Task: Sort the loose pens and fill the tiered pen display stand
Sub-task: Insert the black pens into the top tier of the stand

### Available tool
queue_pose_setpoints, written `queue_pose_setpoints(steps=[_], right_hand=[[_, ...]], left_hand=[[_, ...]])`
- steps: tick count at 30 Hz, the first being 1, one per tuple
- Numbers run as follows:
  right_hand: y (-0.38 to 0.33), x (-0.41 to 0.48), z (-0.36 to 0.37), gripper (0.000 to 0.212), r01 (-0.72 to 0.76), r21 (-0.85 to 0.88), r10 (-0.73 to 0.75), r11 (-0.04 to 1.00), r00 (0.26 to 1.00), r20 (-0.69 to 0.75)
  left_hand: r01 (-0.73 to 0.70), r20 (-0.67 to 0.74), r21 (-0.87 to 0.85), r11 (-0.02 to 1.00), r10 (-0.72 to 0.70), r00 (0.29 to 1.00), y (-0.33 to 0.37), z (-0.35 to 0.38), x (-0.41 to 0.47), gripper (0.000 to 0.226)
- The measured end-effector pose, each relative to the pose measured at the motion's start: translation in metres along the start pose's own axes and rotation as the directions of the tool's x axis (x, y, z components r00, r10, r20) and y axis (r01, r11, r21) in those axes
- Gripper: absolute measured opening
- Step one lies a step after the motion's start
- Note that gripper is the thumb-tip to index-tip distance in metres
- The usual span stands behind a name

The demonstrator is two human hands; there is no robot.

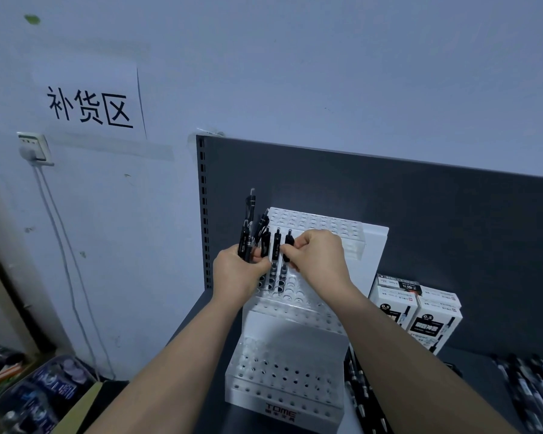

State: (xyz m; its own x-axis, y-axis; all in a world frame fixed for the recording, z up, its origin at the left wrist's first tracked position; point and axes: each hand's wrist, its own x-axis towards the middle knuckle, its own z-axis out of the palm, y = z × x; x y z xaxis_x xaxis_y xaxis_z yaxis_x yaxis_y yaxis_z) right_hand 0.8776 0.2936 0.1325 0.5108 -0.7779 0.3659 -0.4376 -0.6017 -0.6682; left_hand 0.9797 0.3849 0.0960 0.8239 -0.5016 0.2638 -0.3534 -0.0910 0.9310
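A white tiered pen stand with rows of round holes stands on a dark shelf. My left hand grips a bunch of black pens that stick up beside the stand's left edge. My right hand pinches one black pen upright over the middle tier. Two more black pens stand in holes of that tier just left of it. The top and bottom tiers show only bare holes.
White pen boxes stand right of the stand. Loose black pens lie on the shelf at the right and beside the stand's base. A dark back panel rises behind. Packaged goods sit at the lower left.
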Motion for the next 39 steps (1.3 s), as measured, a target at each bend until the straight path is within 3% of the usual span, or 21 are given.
queue_pose_setpoints(steps=[8, 12, 17, 21, 25, 29, 33, 39], right_hand=[[-0.001, 0.001, -0.001, 0.031, 0.003, -0.061, -0.003, 0.998, 1.0, 0.002], [0.002, -0.003, -0.006, 0.015, -0.004, -0.061, 0.004, 0.998, 1.0, 0.007], [-0.003, -0.013, -0.026, 0.006, 0.002, 0.201, -0.004, 0.98, 1.0, 0.008], [-0.022, -0.027, -0.041, 0.016, -0.025, 0.522, -0.087, 0.852, 0.978, 0.189], [-0.023, -0.033, -0.043, 0.008, -0.057, 0.565, -0.16, 0.823, 0.932, 0.326], [-0.011, -0.023, -0.052, 0.007, -0.061, 0.588, -0.029, 0.806, 0.989, 0.142], [-0.001, -0.014, -0.06, 0.011, 0.029, 0.417, 0.017, 0.908, 0.994, -0.106], [0.005, -0.011, -0.035, 0.022, 0.072, 0.236, -0.047, 0.969, 0.993, -0.11]], left_hand=[[0.014, 0.016, -0.013, 1.0, -0.014, 1.0, -0.003, -0.001, 0.002, 0.019], [-0.037, 0.051, -0.014, 0.999, 0.038, 0.998, -0.005, -0.01, -0.005, 0.012], [-0.084, 0.152, -0.142, 0.986, 0.106, 0.983, 0.005, -0.026, -0.031, 0.034], [-0.074, 0.312, -0.217, 0.973, 0.141, 0.939, 0.016, -0.027, -0.048, 0.029], [-0.128, 0.39, -0.162, 0.978, 0.183, 0.902, 0.022, -0.024, -0.058, 0.033], [-0.086, 0.239, -0.123, 0.989, 0.114, 0.964, 0.008, -0.023, -0.051, 0.028], [-0.023, 0.17, -0.142, 0.99, 0.047, 0.984, -0.001, -0.023, -0.045, 0.016], [-0.05, 0.127, -0.067, 0.996, 0.058, 0.99, -0.001, -0.02, -0.042, 0.016]])
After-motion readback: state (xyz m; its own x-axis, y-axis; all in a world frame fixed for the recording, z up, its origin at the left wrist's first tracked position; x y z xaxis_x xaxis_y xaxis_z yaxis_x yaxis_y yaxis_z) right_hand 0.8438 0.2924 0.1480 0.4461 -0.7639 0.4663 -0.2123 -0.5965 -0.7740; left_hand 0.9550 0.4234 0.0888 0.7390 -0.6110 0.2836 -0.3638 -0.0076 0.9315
